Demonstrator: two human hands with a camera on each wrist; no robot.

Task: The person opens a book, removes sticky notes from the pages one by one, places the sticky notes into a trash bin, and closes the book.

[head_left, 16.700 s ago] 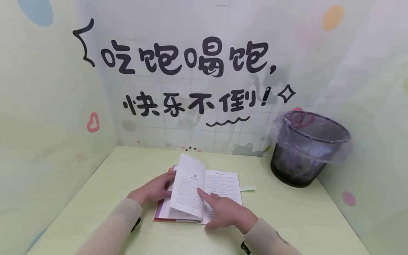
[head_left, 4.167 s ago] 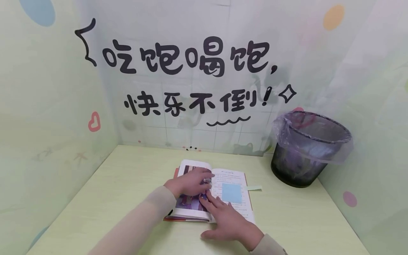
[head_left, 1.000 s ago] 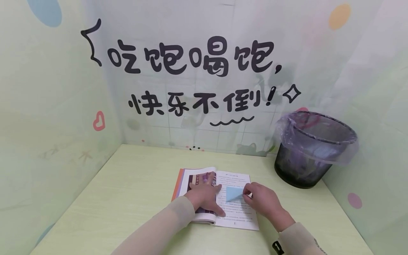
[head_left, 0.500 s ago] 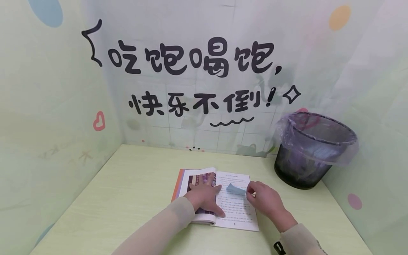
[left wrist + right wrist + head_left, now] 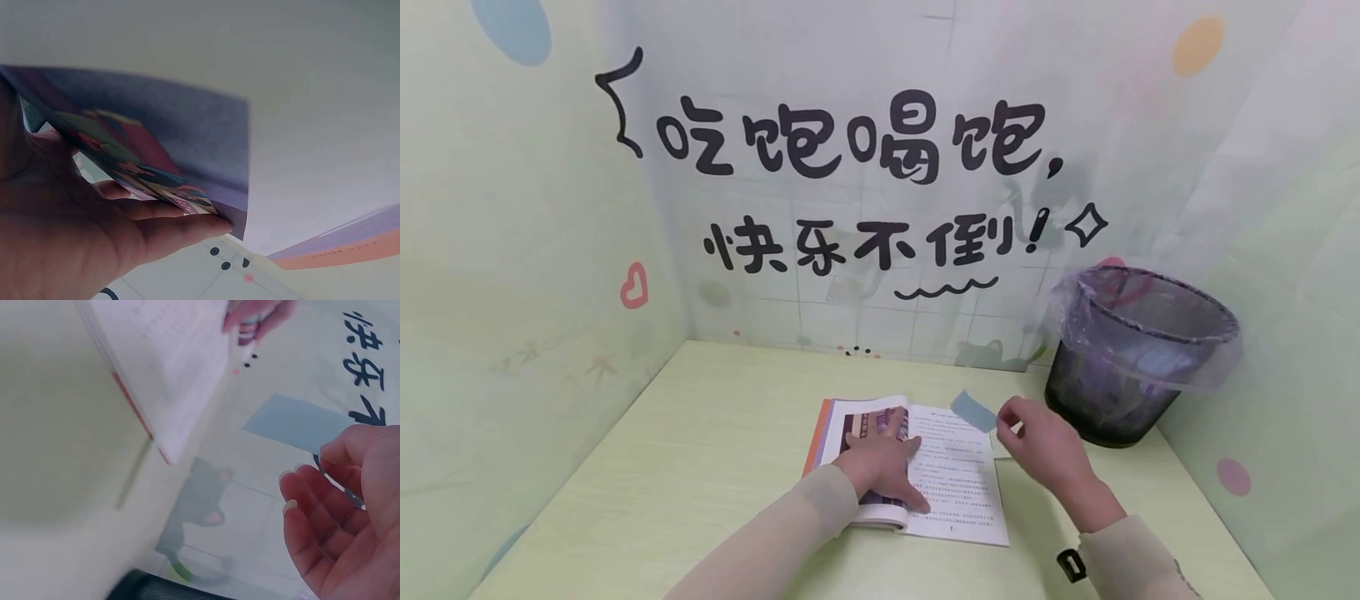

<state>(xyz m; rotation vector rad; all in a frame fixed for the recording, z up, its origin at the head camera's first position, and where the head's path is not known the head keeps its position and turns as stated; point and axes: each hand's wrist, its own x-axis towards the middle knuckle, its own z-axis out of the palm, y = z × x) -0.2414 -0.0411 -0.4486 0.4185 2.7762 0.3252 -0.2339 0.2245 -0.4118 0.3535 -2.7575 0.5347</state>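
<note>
An open book (image 5: 955, 492) lies on the table, with a colour picture on its left page and print on its right page. My left hand (image 5: 883, 465) rests on the left page with fingers spread, close to the fold. In the left wrist view the fingers (image 5: 175, 234) lie flat along the picture page (image 5: 206, 137). My right hand (image 5: 1048, 442) pinches a blue sticky note (image 5: 974, 412) by one end, above the upper right corner of the book. The right wrist view shows the note (image 5: 294, 422) between thumb and forefinger, its other end free.
A dark waste bin (image 5: 1105, 400) with a clear plastic liner stands at the back right of the table (image 5: 700, 450), beyond my right hand. A pale green tab (image 5: 1003, 450) sticks out from the book's right edge. A printed wall (image 5: 820, 317) closes off the back.
The blue sticky note has come up off the right page; my right hand has lifted it up and to the right, towards the bin. My left hand stays on the left page.
</note>
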